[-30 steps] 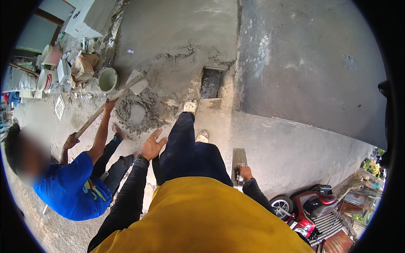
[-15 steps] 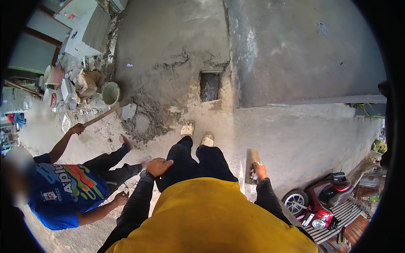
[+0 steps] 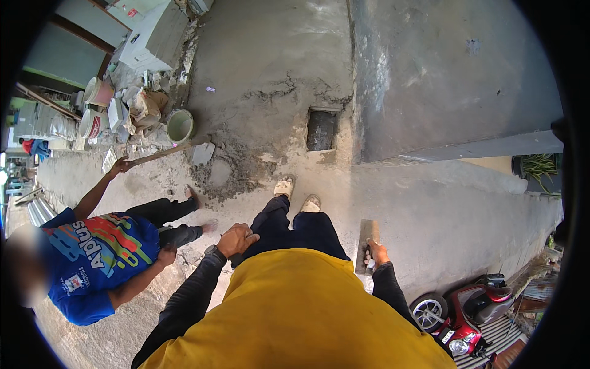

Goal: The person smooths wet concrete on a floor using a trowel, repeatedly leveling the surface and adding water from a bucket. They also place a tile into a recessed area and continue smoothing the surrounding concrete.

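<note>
I stand on a concrete surface in dark trousers and pale shoes (image 3: pixel 284 186). My right hand (image 3: pixel 376 253) hangs at my side and grips a flat rectangular trowel (image 3: pixel 366 241) by its handle. My left hand (image 3: pixel 237 238) rests on my left thigh with curled fingers and holds nothing. To my left a person in a blue shirt (image 3: pixel 98 258) holds a long wooden-handled hoe (image 3: pixel 166 152) whose blade lies at a heap of wet grey mortar (image 3: pixel 222 172).
A rectangular hole (image 3: pixel 321 130) opens in the concrete ahead. A grey wall (image 3: pixel 455 86) rises at right. A green bucket (image 3: pixel 180 125), other buckets and rubble lie at upper left. A red scooter (image 3: pixel 467 313) is parked below at right.
The person in blue has leaned back to the left and now holds the hoe one-handed. My view shifted; my feet stand together and my left hand stays on the thigh.
</note>
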`<state>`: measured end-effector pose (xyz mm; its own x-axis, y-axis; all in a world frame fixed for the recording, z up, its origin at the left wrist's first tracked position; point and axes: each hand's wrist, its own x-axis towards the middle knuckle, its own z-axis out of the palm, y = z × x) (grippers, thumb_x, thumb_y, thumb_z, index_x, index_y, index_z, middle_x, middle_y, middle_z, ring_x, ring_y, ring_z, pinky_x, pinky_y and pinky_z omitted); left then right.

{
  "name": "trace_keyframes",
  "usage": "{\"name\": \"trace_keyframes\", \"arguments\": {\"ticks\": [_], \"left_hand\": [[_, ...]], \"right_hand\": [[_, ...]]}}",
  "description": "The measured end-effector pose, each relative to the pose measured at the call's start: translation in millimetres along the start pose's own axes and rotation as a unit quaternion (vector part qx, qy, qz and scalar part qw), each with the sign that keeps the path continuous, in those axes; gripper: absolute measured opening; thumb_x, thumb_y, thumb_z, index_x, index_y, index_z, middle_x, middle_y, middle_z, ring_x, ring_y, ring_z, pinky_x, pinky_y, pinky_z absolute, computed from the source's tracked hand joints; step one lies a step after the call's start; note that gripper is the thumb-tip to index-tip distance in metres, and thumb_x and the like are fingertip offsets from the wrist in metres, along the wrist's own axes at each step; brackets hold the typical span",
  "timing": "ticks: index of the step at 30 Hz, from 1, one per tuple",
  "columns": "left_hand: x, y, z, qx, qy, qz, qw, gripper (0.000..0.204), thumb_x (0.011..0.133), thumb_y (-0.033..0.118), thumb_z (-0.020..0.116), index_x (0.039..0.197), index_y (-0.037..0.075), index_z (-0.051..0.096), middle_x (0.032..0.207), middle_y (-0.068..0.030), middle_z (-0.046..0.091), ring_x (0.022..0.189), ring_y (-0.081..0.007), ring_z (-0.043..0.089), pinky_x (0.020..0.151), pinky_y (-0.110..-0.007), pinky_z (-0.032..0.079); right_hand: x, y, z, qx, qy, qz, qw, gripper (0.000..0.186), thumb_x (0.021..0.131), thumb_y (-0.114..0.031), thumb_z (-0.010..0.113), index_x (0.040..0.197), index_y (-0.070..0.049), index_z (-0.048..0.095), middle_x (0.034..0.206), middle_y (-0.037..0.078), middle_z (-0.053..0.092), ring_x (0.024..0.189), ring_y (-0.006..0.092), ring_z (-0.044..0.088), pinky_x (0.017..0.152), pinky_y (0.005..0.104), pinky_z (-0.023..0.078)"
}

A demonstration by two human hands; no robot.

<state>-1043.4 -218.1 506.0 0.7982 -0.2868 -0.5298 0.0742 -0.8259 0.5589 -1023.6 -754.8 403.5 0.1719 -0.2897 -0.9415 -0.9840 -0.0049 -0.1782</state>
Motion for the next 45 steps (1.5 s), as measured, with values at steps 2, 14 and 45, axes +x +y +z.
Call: {"name": "trace_keyframes", "arguments": {"ticks": [2,14,45], "left_hand": [[-9.0,5.9,-3.0,-0.023,0.004,-0.036,0.999,0.04,0.1,0.041,0.063,0.091,0.003,0.074,0.097,-0.0169,0.069,0.103,-0.039,0.064,0.093,-0.049,0.05],[-25.3,33.6,-5.1,-0.151,0.029,-0.033,0.988,0.049,0.102,0.045,0.06,0.088,-0.001,0.064,0.091,-0.0209,0.063,0.09,-0.0412,0.065,0.081,-0.047,0.05],[-16.2,-64.3,-17.0,-0.354,0.272,-0.194,0.874,0.057,0.098,0.051,0.067,0.124,0.0,0.069,0.114,-0.0195,0.074,0.102,-0.0335,0.073,0.094,-0.04,0.055]], "right_hand": [[2.8,25.5,-7.9,-0.03,-0.02,0.021,0.999,0.023,0.096,-0.03,0.073,0.097,-0.01,0.063,0.067,0.002,0.055,0.05,0.0159,0.053,0.044,0.0367,0.053],[-0.7,18.6,-9.2,-0.163,-0.081,-0.061,0.981,0.026,0.096,-0.025,0.07,0.081,-0.003,0.07,0.061,0.006,0.061,0.047,0.0174,0.054,0.045,0.0355,0.042],[101.6,-141.8,50.9,-0.358,-0.075,-0.126,0.922,0.046,0.09,-0.033,0.071,0.126,-0.006,0.069,0.107,0.014,0.077,0.101,0.0299,0.072,0.088,0.0421,0.055]]}}
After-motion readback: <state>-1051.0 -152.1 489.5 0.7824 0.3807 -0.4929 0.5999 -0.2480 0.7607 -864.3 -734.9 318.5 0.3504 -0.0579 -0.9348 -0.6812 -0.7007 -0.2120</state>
